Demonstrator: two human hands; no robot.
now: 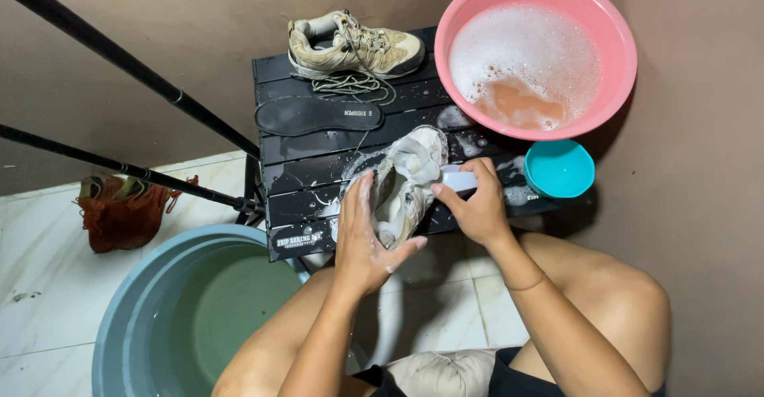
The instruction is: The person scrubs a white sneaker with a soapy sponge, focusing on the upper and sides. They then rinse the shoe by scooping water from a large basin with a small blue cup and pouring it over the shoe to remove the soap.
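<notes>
Now left hand (362, 242) cups soapy fabric shoe (404, 182); right hand (477, 206) grips white brush (459, 179) on slatted table (318, 150).

Shoe (402, 182) held on table (318, 146) near edge; second shoe (354, 44) at far edge, insole (318, 115) between; basin (535, 51) far right.
</notes>
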